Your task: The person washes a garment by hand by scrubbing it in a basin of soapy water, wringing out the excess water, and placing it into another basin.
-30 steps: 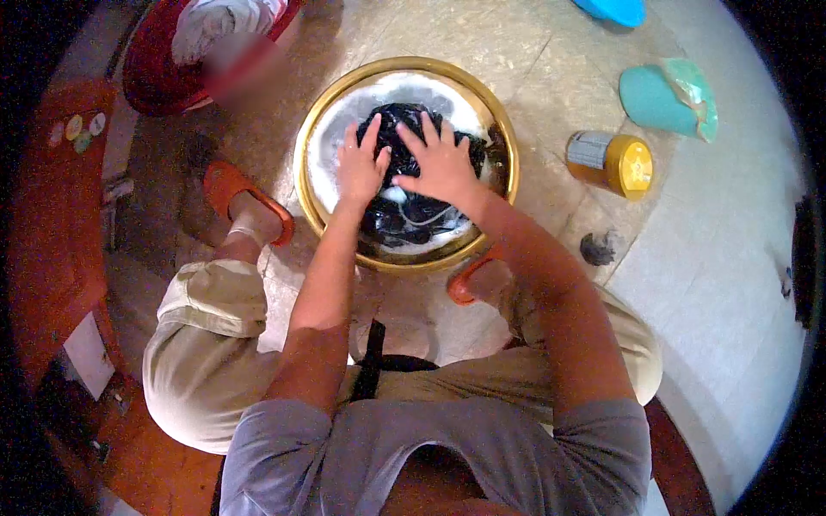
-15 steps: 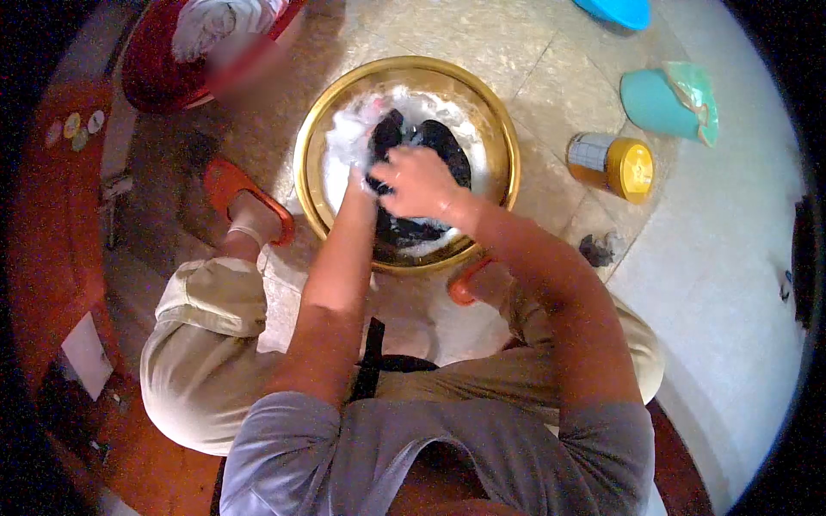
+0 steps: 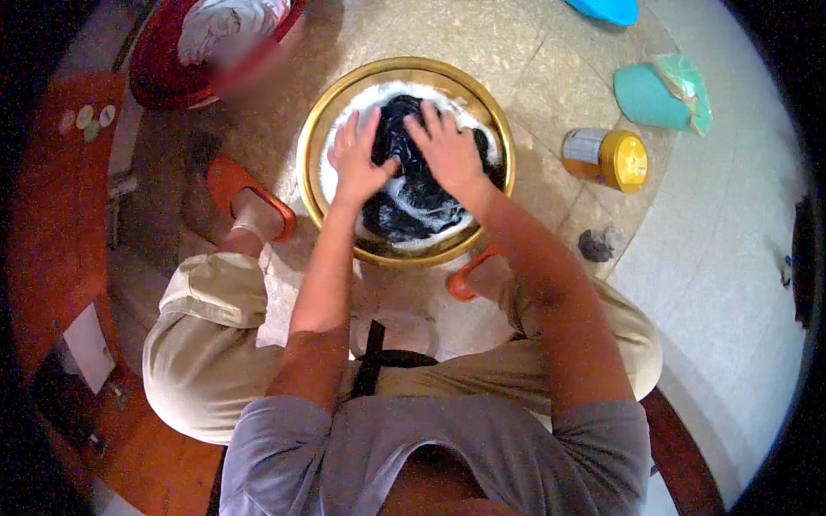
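A round gold-rimmed basin (image 3: 311, 206) stands on the floor between my feet, with white suds inside. Wet black cloth (image 3: 409, 202) is spread across its middle. My left hand (image 3: 360, 163) lies at the left edge of the cloth, fingers apart and pointing away from me. On the upper right part of the cloth rests my right hand (image 3: 449, 155), palm down with its fingers spread. Neither hand grips the cloth.
A red basin (image 3: 155, 73) holding pale cloth (image 3: 225, 26) is at the upper left. To the right are a yellow-lidded jar (image 3: 607, 159), a teal container (image 3: 650, 95), a dark clump (image 3: 595, 246) and part of a blue item (image 3: 609, 9).
Half a second ago my hands were together over bunched black cloth. They have since moved apart and opened, and the cloth lies more spread out in the basin.
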Motion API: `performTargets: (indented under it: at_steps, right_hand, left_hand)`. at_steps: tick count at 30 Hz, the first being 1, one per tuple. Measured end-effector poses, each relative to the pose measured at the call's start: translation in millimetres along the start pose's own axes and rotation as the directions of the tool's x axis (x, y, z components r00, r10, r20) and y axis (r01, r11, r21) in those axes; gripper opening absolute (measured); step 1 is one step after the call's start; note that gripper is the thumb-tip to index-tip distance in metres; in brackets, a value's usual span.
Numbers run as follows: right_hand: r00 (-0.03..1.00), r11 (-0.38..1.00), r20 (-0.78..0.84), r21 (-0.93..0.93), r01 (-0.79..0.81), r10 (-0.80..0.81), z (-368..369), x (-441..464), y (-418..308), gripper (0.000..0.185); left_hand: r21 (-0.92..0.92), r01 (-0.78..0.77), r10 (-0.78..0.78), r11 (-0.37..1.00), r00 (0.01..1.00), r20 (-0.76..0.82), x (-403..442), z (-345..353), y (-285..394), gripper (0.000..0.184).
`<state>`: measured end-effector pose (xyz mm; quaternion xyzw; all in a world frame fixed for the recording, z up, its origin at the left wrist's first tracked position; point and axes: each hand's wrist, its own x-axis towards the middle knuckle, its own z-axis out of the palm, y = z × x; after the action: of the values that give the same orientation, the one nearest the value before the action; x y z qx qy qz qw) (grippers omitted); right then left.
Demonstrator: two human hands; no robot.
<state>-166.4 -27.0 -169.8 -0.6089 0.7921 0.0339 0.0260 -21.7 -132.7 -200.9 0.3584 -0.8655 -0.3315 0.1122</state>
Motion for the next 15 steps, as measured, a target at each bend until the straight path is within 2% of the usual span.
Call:
performTargets:
  at_steps: [1, 3, 4, 5, 7, 8, 9, 10, 13, 15]
  right_hand:
    - [0.997, 0.995, 0.024, -0.064, 0.073, -0.072, 6.6, -1.1, -8.0, 0.052]
    - [0.993, 0.995, 0.064, 0.027, 0.095, -0.096, 22.0, -6.1, -11.8, 0.055]
    - [0.994, 0.994, 0.011, 0.018, 0.111, -0.111, 36.7, -7.1, -11.7, 0.055]
    - [0.991, 0.995, 0.094, 0.023, 0.098, -0.100, 51.9, -5.0, -10.2, 0.051]
    - [0.963, 0.996, 0.257, 0.039, 0.075, -0.083, 74.6, 4.6, -10.5, 0.045]
    - [0.896, 0.977, 0.440, 0.208, -0.043, -0.054, 80.4, 17.1, -9.6, 0.040]
    - [0.709, 0.938, 0.704, 0.220, -0.269, 0.038, 120.3, 26.4, -8.3, 0.036]
    - [0.588, 0.902, 0.805, 0.191, -0.386, 0.081, 136.6, 27.2, -7.2, 0.036]
    - [0.613, 0.916, 0.787, 0.195, -0.351, 0.068, 149.8, 19.8, -7.9, 0.036]
    - [0.660, 0.915, 0.751, 0.278, -0.291, -0.017, 140.3, 21.8, -2.8, 0.037]
  left_hand:
    - [0.262, 0.081, -0.100, 0.962, 0.993, 0.060, -10.1, 9.9, 4.1, 0.084]
    - [0.335, 0.152, -0.199, 0.930, 0.974, 0.109, -23.5, 25.8, 5.9, 0.075]
    - [0.328, 0.261, -0.344, 0.908, 0.911, 0.229, -25.2, 33.5, 1.0, 0.075]
    - [0.409, 0.138, -0.217, 0.902, 0.964, 0.152, -33.9, 55.6, -22.7, 0.062]
    - [0.381, 0.081, -0.186, 0.921, 0.951, 0.246, -35.6, 89.9, -58.6, 0.058]
    - [0.367, 0.071, -0.190, 0.928, 0.935, 0.298, -31.9, 100.1, -70.1, 0.057]
    - [0.364, 0.053, -0.184, 0.930, 0.924, 0.336, -26.3, 106.5, -78.9, 0.055]
    - [0.354, 0.030, -0.164, 0.935, 0.919, 0.357, -19.7, 109.1, -86.2, 0.054]
    - [0.348, -0.021, -0.132, 0.937, 0.902, 0.410, 0.4, 101.3, -90.7, 0.051]
    - [0.353, -0.037, -0.139, 0.935, 0.877, 0.460, 18.0, 87.6, -82.5, 0.049]
